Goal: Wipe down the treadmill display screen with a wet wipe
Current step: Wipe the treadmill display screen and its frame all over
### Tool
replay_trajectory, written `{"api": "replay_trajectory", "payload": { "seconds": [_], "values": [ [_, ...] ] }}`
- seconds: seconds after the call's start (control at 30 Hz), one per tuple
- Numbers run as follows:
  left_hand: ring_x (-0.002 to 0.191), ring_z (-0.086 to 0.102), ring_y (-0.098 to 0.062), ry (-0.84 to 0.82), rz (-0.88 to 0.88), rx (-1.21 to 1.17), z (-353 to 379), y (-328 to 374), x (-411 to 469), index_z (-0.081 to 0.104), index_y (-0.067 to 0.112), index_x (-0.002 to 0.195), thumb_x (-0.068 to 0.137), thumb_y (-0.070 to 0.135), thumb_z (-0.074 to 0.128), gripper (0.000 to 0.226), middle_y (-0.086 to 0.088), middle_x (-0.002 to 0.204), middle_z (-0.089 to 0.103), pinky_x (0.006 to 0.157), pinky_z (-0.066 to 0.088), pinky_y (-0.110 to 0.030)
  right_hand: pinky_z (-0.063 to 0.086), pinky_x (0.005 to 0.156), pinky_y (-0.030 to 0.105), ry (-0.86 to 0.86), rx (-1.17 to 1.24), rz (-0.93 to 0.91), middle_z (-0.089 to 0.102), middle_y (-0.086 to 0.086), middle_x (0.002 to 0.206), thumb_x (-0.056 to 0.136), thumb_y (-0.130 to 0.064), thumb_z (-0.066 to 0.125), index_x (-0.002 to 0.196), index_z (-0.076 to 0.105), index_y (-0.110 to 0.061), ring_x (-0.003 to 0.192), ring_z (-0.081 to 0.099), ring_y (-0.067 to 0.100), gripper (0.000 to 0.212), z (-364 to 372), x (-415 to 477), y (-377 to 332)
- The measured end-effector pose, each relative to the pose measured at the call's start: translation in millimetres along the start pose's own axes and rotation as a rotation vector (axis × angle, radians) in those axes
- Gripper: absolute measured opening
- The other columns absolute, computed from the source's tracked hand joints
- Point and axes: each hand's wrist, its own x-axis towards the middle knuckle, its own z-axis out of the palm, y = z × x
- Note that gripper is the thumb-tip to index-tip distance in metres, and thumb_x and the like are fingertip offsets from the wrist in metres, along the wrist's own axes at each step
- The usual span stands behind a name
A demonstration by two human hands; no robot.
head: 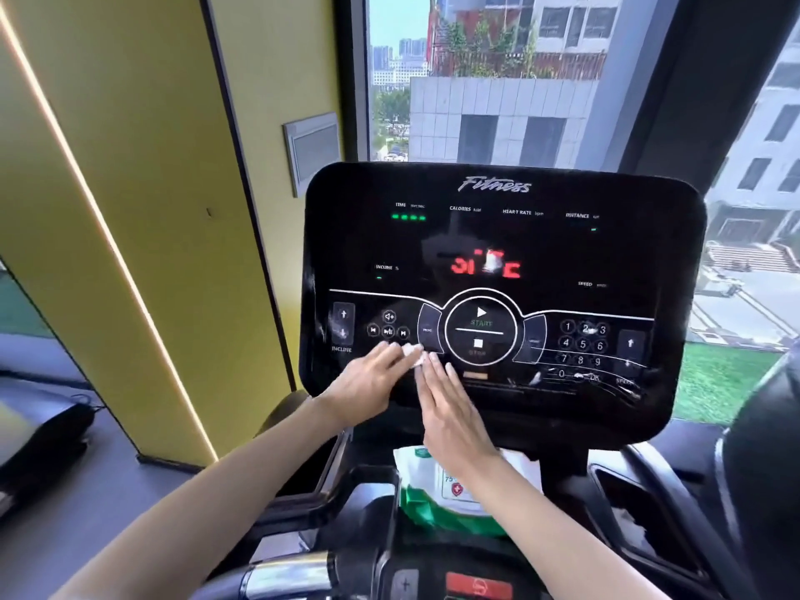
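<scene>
The black treadmill display screen (562, 253) fills the middle of the head view, lit with red digits and white button marks. A small white wet wipe (411, 353) lies against its lower left part, beside the round START/STOP ring. My left hand (368, 378) presses on the wipe from the left with fingers fairly straight. My right hand (450, 404) lies flat with straight fingers, its tips touching the wipe's right edge. Most of the wipe is hidden under the fingers.
A green and white pack of wipes (437, 491) sits in the console tray below the screen, partly behind my right forearm. A red stop switch (478, 584) shows at the bottom. A yellow wall (151, 210) stands left, a window (498, 80) behind.
</scene>
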Motion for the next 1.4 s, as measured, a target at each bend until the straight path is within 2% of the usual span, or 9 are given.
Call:
{"api": "replay_trajectory", "payload": {
  "seconds": [0.2,0.33,0.47,0.63,0.8,0.93,1.1,1.3,1.4],
  "values": [
    [0.079,0.053,-0.025,0.354,-0.525,-0.129,-2.3,-13.8,-10.6,0.044,0.009,0.113,0.083,-0.011,0.054,0.037,-0.011,0.091,0.053,0.064,0.048,-0.033,0.034,0.107,0.047,-0.049,0.045,-0.012,0.036,0.029,0.142,0.062,0.013,0.051,0.134,0.038,0.012,0.135,0.032,0.036,0.072,4.0,-3.9,4.5],
    [0.083,0.050,-0.022,0.122,-0.264,-0.119,-1.6,-13.6,-16.4,0.052,0.003,0.107,0.084,-0.009,0.049,0.026,-0.009,0.095,0.051,0.069,0.048,-0.033,0.032,0.108,0.048,-0.009,0.006,0.015,0.040,0.030,0.139,0.074,0.007,0.015,0.130,0.043,0.013,0.133,0.035,0.036,0.063,12.2,-1.9,2.7],
    [0.076,0.045,-0.018,0.488,-0.822,-0.243,-10.8,-31.1,-23.8,0.050,0.002,0.105,0.095,0.000,0.041,0.014,-0.009,0.097,0.049,0.066,0.045,-0.035,0.030,0.109,0.049,0.024,-0.026,-0.019,0.041,0.030,0.138,0.073,0.007,0.012,0.130,0.042,0.013,0.132,0.036,0.037,0.065,14.3,-2.2,6.1],
    [0.080,0.049,-0.021,0.259,-0.574,-0.169,1.8,-10.2,-29.3,0.051,0.001,0.102,0.086,-0.009,0.048,0.019,-0.012,0.098,0.052,0.070,0.042,-0.027,0.030,0.109,0.050,0.042,-0.022,-0.008,0.041,0.031,0.137,0.073,0.011,0.014,0.128,0.044,0.015,0.131,0.037,0.038,0.063,17.6,-2.1,5.3],
    [0.082,0.047,-0.024,0.522,-0.977,-0.233,1.0,-9.9,-23.3,0.047,0.003,0.099,0.094,0.000,0.040,0.009,-0.005,0.094,0.046,0.073,0.044,-0.039,0.034,0.106,0.051,0.093,-0.038,-0.025,0.042,0.031,0.136,0.077,0.010,0.004,0.127,0.045,0.015,0.131,0.038,0.039,0.065,21.7,-3.2,5.2],
    [0.078,0.050,-0.028,0.323,-0.644,-0.159,10.4,16.2,-13.4,0.050,0.002,0.094,0.086,-0.007,0.046,0.013,-0.011,0.091,0.051,0.064,0.043,-0.036,0.030,0.108,0.052,0.051,-0.061,-0.056,0.038,0.032,0.138,0.077,0.005,0.020,0.128,0.043,0.016,0.132,0.035,0.041,0.057,21.6,-3.1,8.4],
    [0.079,0.049,-0.025,0.577,-1.230,-0.236,5.4,-4.7,-18.1,0.049,0.004,0.101,0.094,0.002,0.041,0.011,-0.012,0.099,0.051,0.067,0.043,-0.033,0.033,0.107,0.052,0.067,-0.034,-0.061,0.039,0.032,0.138,0.075,0.006,0.016,0.129,0.043,0.015,0.132,0.035,0.041,0.061,24.0,-3.0,8.5],
    [0.076,0.051,-0.028,0.400,-0.713,-0.159,22.3,45.1,5.8,0.054,0.004,0.089,0.082,-0.008,0.051,0.014,-0.010,0.087,0.051,0.060,0.045,-0.037,0.015,0.113,0.047,0.099,0.019,-0.059,0.027,0.030,0.146,0.070,0.017,0.030,0.136,0.032,0.013,0.139,0.023,0.036,0.066,12.9,-8.6,11.9],
    [0.077,0.050,-0.027,0.615,-1.083,-0.253,17.2,29.8,5.0,0.054,0.003,0.091,0.090,0.001,0.049,0.006,-0.011,0.092,0.052,0.063,0.034,-0.028,0.016,0.114,0.047,0.135,0.022,-0.021,0.017,0.026,0.151,0.071,0.022,0.018,0.142,0.022,0.009,0.143,0.010,0.034,0.072,6.6,-16.4,19.7]
  ]
}}
